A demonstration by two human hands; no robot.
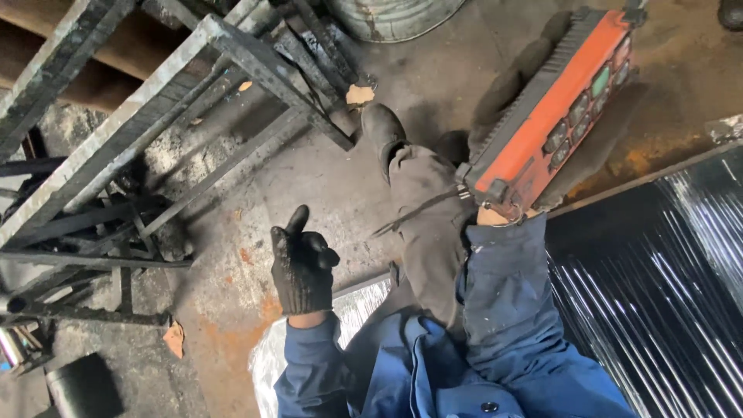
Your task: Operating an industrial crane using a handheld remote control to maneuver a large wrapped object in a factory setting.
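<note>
**Orange controller gripped, free hand hanging in mid-air**

Up at two o'clock, the right hand (515,93) in a dark work glove wraps around the back of an orange remote controller (553,116), a long box with a row of dark and green buttons along its face. The fingers curl behind the housing, so the grip is firm, though the fingertips themselves are hidden by the box. A thin strap (422,210) dangles from the controller's lower end toward nine o'clock.

Down at seven o'clock from the controller, the left hand (302,267), also in a black glove, floats free, holding nothing. One finger sticks up toward twelve o'clock and the rest are loosely folded in.

Between the two hands runs a grey trouser leg (426,224), ending in a dark boot (381,128) planted on the stained concrete floor (232,255). At ten o'clock sits a rusty steel frame (155,108) of angled bars. At four o'clock, a glossy black ribbed sheet (658,286) catches the light. Blue jacket sleeves (503,286) fill the bottom edge.
</note>
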